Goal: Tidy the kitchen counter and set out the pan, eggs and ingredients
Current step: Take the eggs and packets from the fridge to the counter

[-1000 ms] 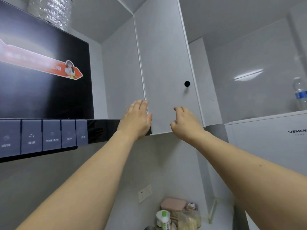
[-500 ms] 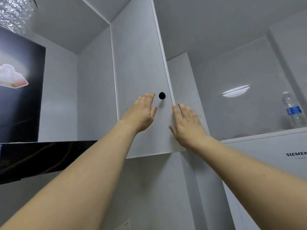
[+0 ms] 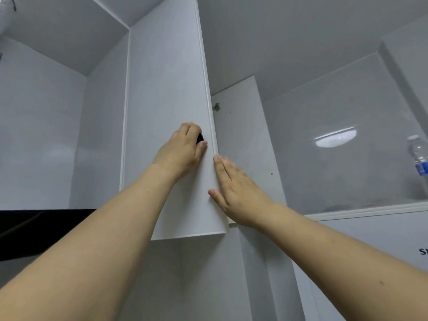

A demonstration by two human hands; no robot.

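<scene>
The person's left hand (image 3: 183, 147) is curled round the small black knob (image 3: 199, 138) of the tall white cupboard door (image 3: 166, 117), fingers wrapped over it so that only a sliver of the knob shows; that grip is most likely there to pull the door outward. The right hand (image 3: 236, 193) lies flat with its fingers straight and close together, gripping nothing, set against the door's free edge, probably to steady or catch the door as it swings. The door stands slightly ajar: a narrow gap runs along its right edge, and 1 metal hinge (image 3: 216, 107) shows inside on the cupboard wall. The pan, eggs and ingredients are nowhere in view, and whether any sit behind this door cannot be told. The step in hand looks like opening the cupboard to fetch something, so the task seems at an early stage. Counted, there are 2 hands, 1 door, 1 knob, 1 hinge, and 1 plastic water bottle (image 3: 419, 156) standing well apart on top of the white fridge (image 3: 370, 239) at the right.
</scene>
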